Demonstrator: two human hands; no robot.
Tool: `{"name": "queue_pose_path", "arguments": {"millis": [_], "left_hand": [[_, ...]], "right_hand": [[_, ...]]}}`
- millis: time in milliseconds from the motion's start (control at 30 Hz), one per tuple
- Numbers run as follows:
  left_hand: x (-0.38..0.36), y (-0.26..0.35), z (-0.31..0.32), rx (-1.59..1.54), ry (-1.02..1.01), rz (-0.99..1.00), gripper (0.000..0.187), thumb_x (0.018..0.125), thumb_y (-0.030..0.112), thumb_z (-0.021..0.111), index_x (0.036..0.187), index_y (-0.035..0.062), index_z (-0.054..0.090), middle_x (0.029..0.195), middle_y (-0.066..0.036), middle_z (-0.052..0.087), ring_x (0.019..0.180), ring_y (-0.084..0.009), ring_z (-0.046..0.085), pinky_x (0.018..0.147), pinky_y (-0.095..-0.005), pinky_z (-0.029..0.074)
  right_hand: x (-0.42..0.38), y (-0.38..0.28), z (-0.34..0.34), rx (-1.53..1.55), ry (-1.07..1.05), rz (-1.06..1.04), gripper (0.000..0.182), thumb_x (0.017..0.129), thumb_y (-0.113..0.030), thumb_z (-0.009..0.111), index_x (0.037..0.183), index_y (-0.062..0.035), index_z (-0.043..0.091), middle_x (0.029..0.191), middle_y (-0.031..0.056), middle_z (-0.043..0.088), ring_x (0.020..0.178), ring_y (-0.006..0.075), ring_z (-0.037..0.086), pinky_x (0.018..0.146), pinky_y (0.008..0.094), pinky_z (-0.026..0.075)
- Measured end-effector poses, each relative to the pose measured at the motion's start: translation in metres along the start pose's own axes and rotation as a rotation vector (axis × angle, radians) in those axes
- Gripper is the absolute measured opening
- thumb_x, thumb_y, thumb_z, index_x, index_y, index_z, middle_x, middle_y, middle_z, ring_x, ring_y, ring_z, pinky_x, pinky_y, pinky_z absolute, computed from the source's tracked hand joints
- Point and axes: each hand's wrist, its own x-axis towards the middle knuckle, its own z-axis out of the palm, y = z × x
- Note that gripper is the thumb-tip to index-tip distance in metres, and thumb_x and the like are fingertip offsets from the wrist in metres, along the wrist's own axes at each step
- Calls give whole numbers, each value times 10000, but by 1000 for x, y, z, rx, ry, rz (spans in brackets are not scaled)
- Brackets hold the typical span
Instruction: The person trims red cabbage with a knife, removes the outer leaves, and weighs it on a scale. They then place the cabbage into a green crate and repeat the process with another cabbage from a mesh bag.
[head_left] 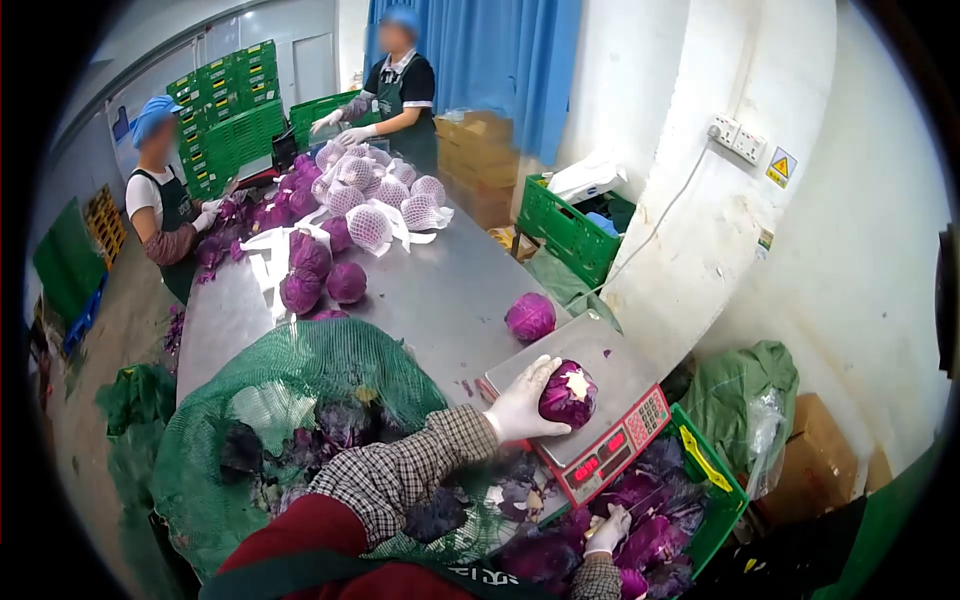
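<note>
My left hand (525, 405), in a white glove, grips a red cabbage (568, 396) from its left side. That cabbage rests on the steel pan of a red digital scale (617, 450) with lit red digits, its pale cut stem facing up. Lower down, my right hand (607, 530), also gloved, is closed above a green crate (735, 500) full of loose purple cabbage leaves (650, 545). Whatever it holds, if anything, is too small to make out. Another red cabbage (530, 317) sits on the table just beyond the scale.
A green mesh sack (300, 350) with dark cabbages lies open on the steel table (440, 290). Farther back are cabbages in white foam nets (370, 228) and several bare ones (302, 290). Two people (410, 95) in blue caps work there. A cable (655, 225) runs down the right wall.
</note>
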Motion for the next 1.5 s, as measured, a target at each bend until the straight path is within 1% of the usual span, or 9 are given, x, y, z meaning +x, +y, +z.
{"name": "queue_pose_path", "arguments": {"millis": [200,267,467,600,767,867,933,1067,1500], "left_hand": [[46,-36,-56,-1211,103,-816,756,691,186,841,1317,12,454,1234,-137,568,1127,-273,575,964,-405,493],[62,-38,-82,-1351,313,-622,735,698,218,838,1290,-7,466,1231,-142,574,1117,-268,584,943,-423,508],[113,-159,-156,438,136,-875,985,532,397,838,1315,-21,412,1247,-234,513,1150,-350,555,980,-430,477],[121,-189,-172,641,149,-1064,831,703,406,732,1340,21,361,1327,-219,370,1226,-399,453,1026,-410,440],[118,-257,-175,602,391,-1140,938,681,264,784,1445,88,269,1505,-190,230,1377,-383,278,1093,-506,333],[116,-331,-142,1326,502,-694,852,745,283,739,1444,95,289,1508,-203,234,1381,-371,276,1105,-517,296],[139,-270,-126,846,322,-484,727,788,307,700,1400,78,383,1481,-206,318,1357,-340,334,1088,-483,327],[180,-211,-88,19,-254,-310,410,749,254,747,1067,12,658,965,-129,687,886,-249,655,837,-337,519],[173,-211,-54,399,-169,-104,198,807,197,645,918,39,689,863,-166,689,826,-321,665,772,-366,528]], "right_hand": [[-2,-1,-2,7,13,-1,242,964,-286,495,979,-48,537,713,74,587,408,142,487,366,257,397],[-5,-4,-3,48,-20,3,198,966,-276,505,985,-79,499,888,80,640,427,147,509,369,262,395],[-38,-44,8,-41,-96,159,263,908,-312,547,1110,-145,560,637,25,505,429,114,407,360,233,275],[-41,-44,12,-75,-81,147,315,938,-342,505,1138,-105,564,644,25,514,411,111,390,354,231,272],[-16,-19,0,-136,-97,226,420,975,-398,442,1200,-63,557,848,75,603,401,110,379,348,229,294],[-17,-19,5,-170,-90,190,433,979,-400,436,1212,-53,549,836,75,599,400,110,378,349,229,294],[-20,-23,9,-165,-87,177,432,981,-401,435,1212,-53,545,751,66,575,398,109,377,348,227,288],[-13,-16,5,-137,-89,191,427,984,-404,432,1208,-60,549,628,46,523,394,110,373,349,225,282],[-19,-16,11,-137,-62,108,367,982,-399,425,1145,-98,557,614,37,510,379,114,359,345,232,277]]}}
